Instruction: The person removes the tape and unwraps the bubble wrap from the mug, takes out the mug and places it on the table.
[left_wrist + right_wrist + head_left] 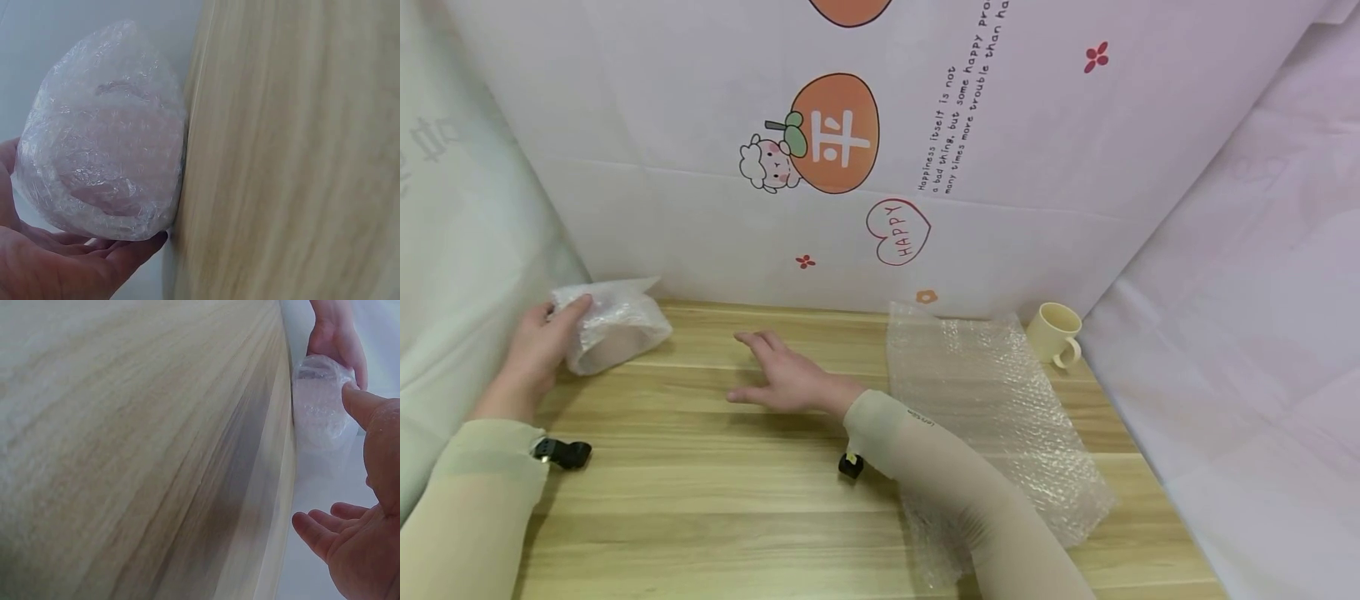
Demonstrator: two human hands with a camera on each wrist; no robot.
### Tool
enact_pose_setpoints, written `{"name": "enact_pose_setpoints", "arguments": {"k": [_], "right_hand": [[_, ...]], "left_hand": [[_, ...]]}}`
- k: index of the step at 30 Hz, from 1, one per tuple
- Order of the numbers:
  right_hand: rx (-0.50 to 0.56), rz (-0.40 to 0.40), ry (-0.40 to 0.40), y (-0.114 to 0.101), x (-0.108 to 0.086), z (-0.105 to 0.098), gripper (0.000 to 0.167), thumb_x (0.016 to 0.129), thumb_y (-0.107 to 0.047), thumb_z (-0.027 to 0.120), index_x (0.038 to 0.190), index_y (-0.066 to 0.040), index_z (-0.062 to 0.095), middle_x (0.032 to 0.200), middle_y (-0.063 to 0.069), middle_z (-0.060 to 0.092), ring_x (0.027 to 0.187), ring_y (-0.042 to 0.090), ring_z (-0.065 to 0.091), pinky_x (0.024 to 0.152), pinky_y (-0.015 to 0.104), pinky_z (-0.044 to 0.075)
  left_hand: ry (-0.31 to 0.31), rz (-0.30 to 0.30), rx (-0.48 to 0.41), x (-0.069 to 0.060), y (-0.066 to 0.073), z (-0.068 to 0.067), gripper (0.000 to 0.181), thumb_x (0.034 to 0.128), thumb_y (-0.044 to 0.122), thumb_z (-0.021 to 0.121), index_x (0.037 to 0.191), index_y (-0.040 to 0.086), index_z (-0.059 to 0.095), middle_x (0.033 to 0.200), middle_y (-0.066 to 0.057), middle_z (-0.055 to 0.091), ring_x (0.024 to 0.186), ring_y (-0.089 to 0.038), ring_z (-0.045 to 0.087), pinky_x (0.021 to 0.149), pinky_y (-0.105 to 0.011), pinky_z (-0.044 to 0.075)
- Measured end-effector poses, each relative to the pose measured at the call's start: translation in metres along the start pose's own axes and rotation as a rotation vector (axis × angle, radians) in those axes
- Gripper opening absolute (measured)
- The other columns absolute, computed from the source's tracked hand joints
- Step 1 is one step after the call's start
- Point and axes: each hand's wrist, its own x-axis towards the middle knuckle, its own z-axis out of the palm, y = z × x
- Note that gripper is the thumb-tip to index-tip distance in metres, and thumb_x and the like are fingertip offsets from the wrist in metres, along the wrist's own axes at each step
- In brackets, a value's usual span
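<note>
At the far left of the table in the head view, my left hand [542, 342] grips a bundle of bubble wrap [617, 321], thumb on its upper side. The left wrist view shows the wrapped bundle [109, 137] large, with something pinkish inside and the fingers of my left hand [69, 262] curled under it. Over the middle of the table, my right hand [790, 377] holds nothing, its fingers spread and pointing left towards the bundle. In the right wrist view the thumb and fingers of my right hand [362, 500] stand apart, with the bundle [322, 403] beyond them.
A loose sheet of bubble wrap [992, 400] lies on the right part of the wooden table [715, 492], partly under my right forearm. By the back right edge a cream mug [1052, 333] stands upright. White printed cloth [700, 208] hangs behind and at both sides.
</note>
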Motion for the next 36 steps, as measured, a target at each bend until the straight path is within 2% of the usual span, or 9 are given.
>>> {"name": "enact_pose_setpoints", "arguments": {"k": [4,7,13,18,22,27,31,36], "right_hand": [[0.003,0.002,-0.002,-0.001,0.0,0.001,0.098,0.106,-0.06,0.07,0.179,-0.021,0.017,0.173,0.008,0.033,0.139,0.022,0.059,0.115,0.04,0.055],[0.01,0.005,0.002,-0.001,-0.001,0.0,0.097,0.106,-0.059,0.07,0.179,-0.021,0.018,0.174,0.009,0.033,0.142,0.024,0.058,0.117,0.042,0.054],[0.018,0.013,0.024,0.002,-0.003,-0.002,0.099,0.105,-0.06,0.071,0.179,-0.019,0.019,0.174,0.009,0.033,0.146,0.025,0.056,0.12,0.044,0.052],[0.016,0.018,0.043,0.004,-0.005,-0.004,0.098,0.105,-0.056,0.073,0.179,-0.02,0.02,0.176,0.01,0.033,0.149,0.028,0.054,0.123,0.044,0.049],[0.012,0.012,0.051,0.007,-0.006,-0.007,0.097,0.105,-0.056,0.073,0.179,-0.02,0.02,0.175,0.011,0.034,0.15,0.028,0.053,0.124,0.044,0.047],[0.02,0.007,0.053,0.012,-0.008,-0.011,0.098,0.106,-0.056,0.073,0.179,-0.019,0.019,0.176,0.013,0.033,0.15,0.03,0.053,0.124,0.046,0.047],[0.015,-0.003,0.068,0.016,-0.009,-0.013,0.099,0.106,-0.056,0.072,0.178,-0.016,0.019,0.176,0.015,0.032,0.145,0.032,0.058,0.122,0.049,0.049],[0.007,0.005,0.092,0.02,-0.01,-0.016,0.1,0.105,-0.058,0.073,0.178,-0.013,0.021,0.176,0.016,0.033,0.143,0.033,0.059,0.121,0.048,0.05]], "left_hand": [[0.016,0.005,0.014,-0.002,0.0,0.002,0.107,0.1113,0.063,0.048,0.172,-0.01,-0.002,0.178,-0.039,0.002,0.161,-0.062,0.012,0.132,-0.072,0.015],[0.031,0.018,0.038,-0.002,0.0,0.005,0.105,0.1114,0.061,0.048,0.172,-0.012,0.002,0.177,-0.04,0.009,0.16,-0.06,0.017,0.132,-0.069,0.019],[0.029,0.025,0.071,-0.005,0.001,0.012,0.108,0.1109,0.064,0.045,0.171,-0.012,-0.003,0.176,-0.042,0.002,0.16,-0.065,0.013,0.129,-0.076,0.019],[0.03,0.044,0.111,-0.008,0.004,0.021,0.107,0.1115,0.063,0.044,0.169,-0.016,0.0,0.173,-0.047,0.008,0.157,-0.066,0.019,0.127,-0.078,0.023],[0.01,0.063,0.138,-0.009,0.006,0.031,0.107,0.1116,0.064,0.043,0.168,-0.018,0.003,0.172,-0.047,0.012,0.157,-0.065,0.021,0.127,-0.077,0.023],[-0.058,0.089,0.159,-0.011,0.013,0.046,0.107,0.1122,0.066,0.043,0.168,-0.018,0.006,0.17,-0.049,0.016,0.155,-0.066,0.025,0.125,-0.079,0.026],[-0.117,0.077,0.162,-0.014,0.017,0.059,0.11,0.1118,0.069,0.043,0.17,-0.015,0.001,0.172,-0.047,0.01,0.156,-0.068,0.022,0.125,-0.079,0.026],[-0.139,0.099,0.197,-0.019,0.023,0.079,0.111,0.1111,0.07,0.045,0.169,-0.016,0.008,0.172,-0.046,0.016,0.156,-0.066,0.025,0.126,-0.077,0.026]]}}
